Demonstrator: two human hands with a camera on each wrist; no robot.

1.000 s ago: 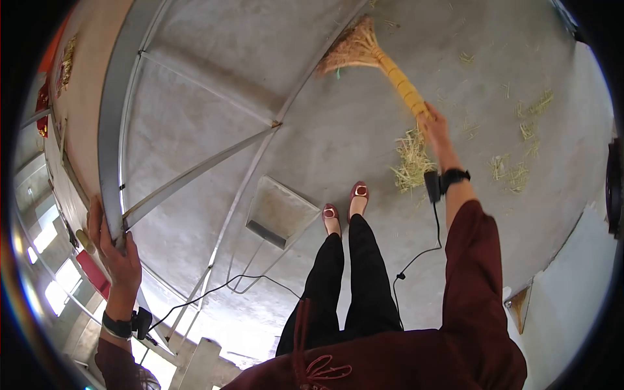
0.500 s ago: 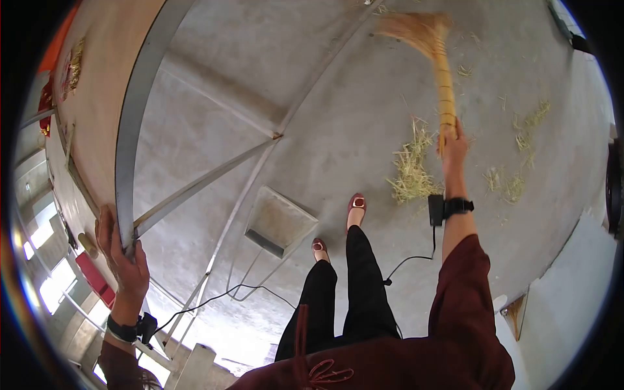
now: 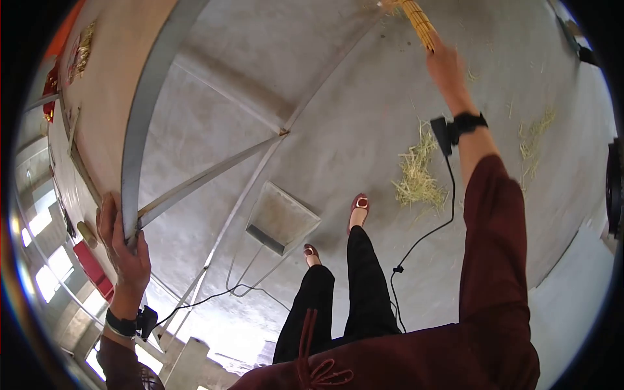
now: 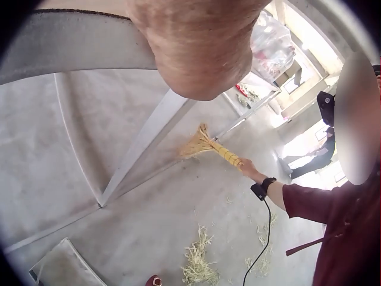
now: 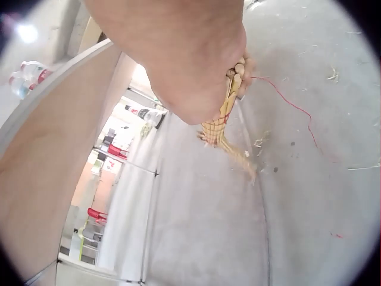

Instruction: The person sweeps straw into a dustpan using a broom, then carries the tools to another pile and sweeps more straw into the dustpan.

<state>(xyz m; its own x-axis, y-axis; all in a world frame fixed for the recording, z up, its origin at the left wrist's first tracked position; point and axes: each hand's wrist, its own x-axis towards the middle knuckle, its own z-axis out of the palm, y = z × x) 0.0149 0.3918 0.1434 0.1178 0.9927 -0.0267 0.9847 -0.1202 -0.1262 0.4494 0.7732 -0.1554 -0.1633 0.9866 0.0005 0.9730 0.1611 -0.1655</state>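
Observation:
The right hand (image 3: 448,73) grips the yellow bound handle of a straw broom (image 3: 418,23), arm stretched far forward. In the left wrist view the broom's bristles (image 4: 196,145) spread over the floor near a metal bar. Seen from the right wrist, the palm hides most of the handle (image 5: 226,107). At the left, the left hand (image 3: 125,250) rests on the metal-edged rim of a table (image 3: 140,97), fingers on top and thumb near the corner of a brace; whether it curls round the edge is hard to tell.
A pile of straw (image 3: 419,175) lies on the floor, with thinner scraps (image 3: 534,140) to its right. A long-handled dustpan (image 3: 283,218) stands left of the feet. Metal braces (image 3: 208,179) run under the table. A cable hangs from each wrist. Another person (image 4: 318,156) is in the background.
The broom swung right, then the right hand reached forward and slightly left with it, toward the top of the head view. The left hand stays at the table edge. The left foot has shifted back.

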